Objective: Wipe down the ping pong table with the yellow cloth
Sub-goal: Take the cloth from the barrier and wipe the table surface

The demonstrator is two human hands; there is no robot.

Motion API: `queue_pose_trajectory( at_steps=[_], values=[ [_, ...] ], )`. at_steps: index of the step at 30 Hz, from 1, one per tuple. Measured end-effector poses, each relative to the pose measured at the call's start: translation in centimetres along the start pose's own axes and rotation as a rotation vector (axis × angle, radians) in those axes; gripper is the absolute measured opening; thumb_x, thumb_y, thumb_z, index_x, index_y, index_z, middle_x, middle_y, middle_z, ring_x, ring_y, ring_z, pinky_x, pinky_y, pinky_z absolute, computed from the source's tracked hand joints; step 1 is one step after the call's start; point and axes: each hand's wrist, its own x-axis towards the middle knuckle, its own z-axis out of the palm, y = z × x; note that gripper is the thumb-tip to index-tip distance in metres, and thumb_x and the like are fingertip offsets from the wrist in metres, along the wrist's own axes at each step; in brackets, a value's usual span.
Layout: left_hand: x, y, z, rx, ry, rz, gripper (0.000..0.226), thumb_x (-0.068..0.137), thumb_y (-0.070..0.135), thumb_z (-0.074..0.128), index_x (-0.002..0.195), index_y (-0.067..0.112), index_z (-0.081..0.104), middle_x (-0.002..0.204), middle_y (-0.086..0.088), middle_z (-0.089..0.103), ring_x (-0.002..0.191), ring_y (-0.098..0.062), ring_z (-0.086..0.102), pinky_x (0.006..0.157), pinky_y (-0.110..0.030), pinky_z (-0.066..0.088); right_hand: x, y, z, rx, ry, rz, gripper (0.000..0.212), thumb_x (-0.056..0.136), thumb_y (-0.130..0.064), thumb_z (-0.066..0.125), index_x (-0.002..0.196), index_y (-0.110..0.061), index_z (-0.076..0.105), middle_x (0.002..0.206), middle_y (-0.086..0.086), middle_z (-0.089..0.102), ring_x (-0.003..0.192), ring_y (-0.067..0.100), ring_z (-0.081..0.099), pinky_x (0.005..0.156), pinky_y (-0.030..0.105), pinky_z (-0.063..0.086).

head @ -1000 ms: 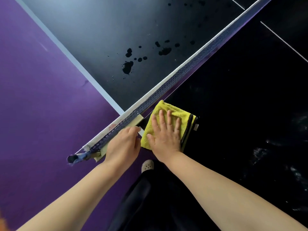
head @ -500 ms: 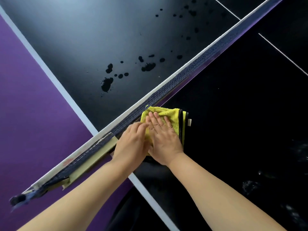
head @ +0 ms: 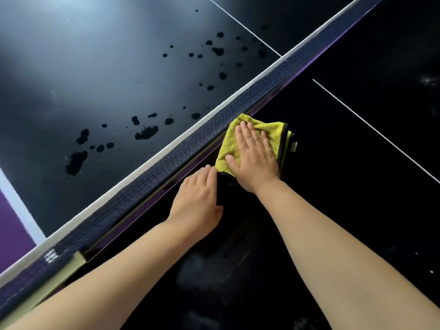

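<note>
I note the yellow cloth (head: 269, 131) has advanced along the net (head: 190, 151), away from the ping pong table (head: 357, 186) edge. My right hand (head: 256, 156) presses it down, fingers straight; left hand (head: 200, 198) lies flat beside it. Far-side droplets (head: 145, 133) remain unwiped.

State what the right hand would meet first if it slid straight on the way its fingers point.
Probably the net: the right hand lies flat on the yellow cloth, fingers aimed at it, and the cloth's far corner sits at its foot.
</note>
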Motion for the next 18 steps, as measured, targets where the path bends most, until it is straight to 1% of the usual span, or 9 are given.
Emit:
queue_pose_trajectory(
  at_steps=[1, 2, 3, 5, 8, 12, 14, 18],
  values=[
    [1.1, 0.9, -0.1, 0.036, -0.028, -0.006, 0.095, 0.084, 0.042, 0.059, 0.149, 0.006, 0.0, 0.157, -0.011, 0.007, 0.145, -0.023, 0.007, 0.116, -0.032, 0.004, 0.8, 1.3, -0.1, 0.002, 0.003, 0.017, 0.078, 0.097, -0.055, 0.021, 0.155, -0.011, -0.006, 0.163, 0.004, -0.011, 0.149, 0.016, -0.014, 0.12, 0.038, -0.011],
    [2.2, 1.8, -0.3, 0.083, -0.046, -0.01, 0.101, 0.083, 0.046, 0.059, 0.149, 0.007, -0.007, 0.158, -0.01, -0.001, 0.145, -0.023, 0.001, 0.116, -0.033, 0.001, 1.6, 2.5, -0.3, 0.001, 0.008, 0.031, 0.077, 0.097, -0.055, 0.021, 0.155, -0.012, -0.005, 0.163, 0.004, -0.01, 0.149, 0.016, -0.014, 0.121, 0.038, -0.01],
    [3.3, 2.7, -0.5, 0.129, -0.059, -0.005, 0.105, 0.082, 0.05, 0.059, 0.148, 0.007, -0.01, 0.158, -0.01, -0.004, 0.145, -0.024, -0.002, 0.116, -0.035, -0.001, 2.3, 3.7, -0.4, -0.003, 0.014, 0.041, 0.077, 0.097, -0.055, 0.021, 0.155, -0.012, -0.005, 0.163, 0.004, -0.01, 0.149, 0.016, -0.013, 0.121, 0.038, -0.01],
    [5.3, 4.1, -0.7, 0.219, -0.1, 0.025, 0.108, 0.081, 0.053, 0.061, 0.148, 0.006, -0.01, 0.157, -0.012, -0.006, 0.145, -0.026, -0.004, 0.117, -0.038, -0.001, 3.7, 5.8, -0.7, -0.013, 0.018, 0.058, 0.077, 0.097, -0.055, 0.021, 0.156, -0.012, -0.005, 0.163, 0.004, -0.009, 0.149, 0.016, -0.012, 0.121, 0.039, -0.008],
    [7.2, 5.4, -1.0, 0.33, -0.194, 0.048, 0.109, 0.08, 0.052, 0.062, 0.148, 0.004, -0.008, 0.157, -0.015, -0.005, 0.145, -0.027, -0.003, 0.118, -0.04, 0.0, 5.8, 8.8, -1.3, -0.034, 0.008, 0.095, 0.075, 0.099, -0.055, 0.019, 0.155, -0.013, -0.007, 0.163, 0.003, -0.011, 0.149, 0.016, -0.014, 0.121, 0.039, -0.009],
    [8.2, 6.4, -0.2, 0.507, -0.316, 0.069, 0.103, 0.082, 0.04, 0.065, 0.147, -0.001, -0.004, 0.155, -0.022, -0.004, 0.145, -0.032, 0.001, 0.117, -0.042, 0.0, 8.3, 12.6, -2.2, -0.037, -0.016, 0.144, 0.073, 0.1, -0.055, 0.016, 0.155, -0.014, -0.009, 0.163, 0.001, -0.014, 0.148, 0.015, -0.017, 0.12, 0.039, -0.011],
    [8.4, 6.6, 0.2, 0.585, -0.34, 0.077, 0.101, 0.085, 0.037, 0.064, 0.146, -0.004, -0.005, 0.154, -0.025, -0.005, 0.144, -0.034, 0.001, 0.117, -0.043, 0.0, 9.3, 14.3, -2.6, -0.032, -0.016, 0.159, 0.073, 0.1, -0.055, 0.016, 0.155, -0.015, -0.008, 0.163, 0.001, -0.013, 0.148, 0.015, -0.015, 0.12, 0.039, -0.011],
    [8.8, 6.7, 0.7, 0.615, -0.365, 0.056, 0.102, 0.086, 0.04, 0.063, 0.146, -0.003, -0.007, 0.155, -0.023, -0.006, 0.145, -0.032, 0.0, 0.116, -0.042, -0.001, 10.3, 17.4, -3.1, -0.032, -0.008, 0.166, 0.071, 0.1, -0.055, 0.018, 0.156, -0.019, -0.007, 0.163, 0.0, -0.011, 0.149, 0.018, -0.014, 0.12, 0.041, -0.011]
  ],
)
